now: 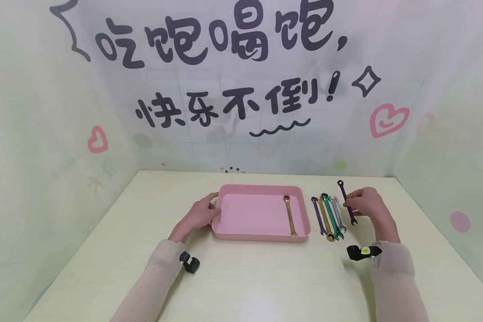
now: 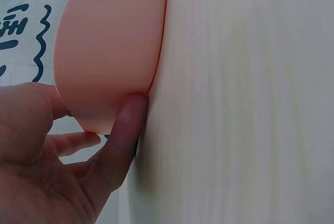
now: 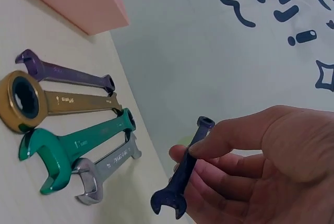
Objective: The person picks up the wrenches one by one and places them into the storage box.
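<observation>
Your left hand (image 1: 201, 213) is gripping the pink tray's (image 1: 261, 235) left rim | tray is holding one gold wrench (image 1: 290, 214) | your right hand (image 1: 366, 203) is pinching a dark blue wrench (image 1: 346, 201)

We are reading two lines of large dark handwritten Chinese on the backdrop (image 1: 241, 89) behind the bench's far edge: "吃饱喝饱," above and "快乐不倒!" below, with a wavy underline. Pink hearts and a star outline are flanking them. We are seeing small stamped marks on the wrench handles (image 3: 78, 101), but they are too small to read.
</observation>
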Demonstrator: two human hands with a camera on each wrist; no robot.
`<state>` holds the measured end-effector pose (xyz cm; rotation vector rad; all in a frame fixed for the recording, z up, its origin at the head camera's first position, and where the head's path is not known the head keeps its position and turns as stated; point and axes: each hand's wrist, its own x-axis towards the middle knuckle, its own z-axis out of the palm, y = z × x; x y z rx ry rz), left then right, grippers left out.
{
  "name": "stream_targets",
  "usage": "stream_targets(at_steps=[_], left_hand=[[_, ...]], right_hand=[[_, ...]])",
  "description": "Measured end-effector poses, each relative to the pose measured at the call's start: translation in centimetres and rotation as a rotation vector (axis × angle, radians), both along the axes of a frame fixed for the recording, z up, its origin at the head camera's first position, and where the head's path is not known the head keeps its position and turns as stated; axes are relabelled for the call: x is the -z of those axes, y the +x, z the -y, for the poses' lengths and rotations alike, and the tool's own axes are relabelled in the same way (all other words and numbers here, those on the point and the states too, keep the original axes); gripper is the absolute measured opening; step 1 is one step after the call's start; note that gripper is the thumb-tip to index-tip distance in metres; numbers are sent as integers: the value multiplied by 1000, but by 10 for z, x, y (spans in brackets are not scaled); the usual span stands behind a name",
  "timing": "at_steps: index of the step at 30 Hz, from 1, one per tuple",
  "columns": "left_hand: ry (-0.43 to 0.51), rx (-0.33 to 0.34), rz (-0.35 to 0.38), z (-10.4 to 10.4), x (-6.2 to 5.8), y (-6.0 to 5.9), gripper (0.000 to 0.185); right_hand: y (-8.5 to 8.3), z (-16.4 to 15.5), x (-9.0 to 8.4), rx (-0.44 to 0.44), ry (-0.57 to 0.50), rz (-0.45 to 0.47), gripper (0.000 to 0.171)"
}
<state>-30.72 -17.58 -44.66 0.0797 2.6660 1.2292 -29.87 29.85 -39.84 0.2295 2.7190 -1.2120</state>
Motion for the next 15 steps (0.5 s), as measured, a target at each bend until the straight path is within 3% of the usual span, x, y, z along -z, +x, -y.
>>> stream_targets(at_steps=[7,15], left_hand=[[5,8,-7,0,-1,0,67],[11,7,-4,0,0,0,67]], right_hand=[[0,3,-3,5,-30,5,51],[1,5,-6,-24,-44,-35,49]])
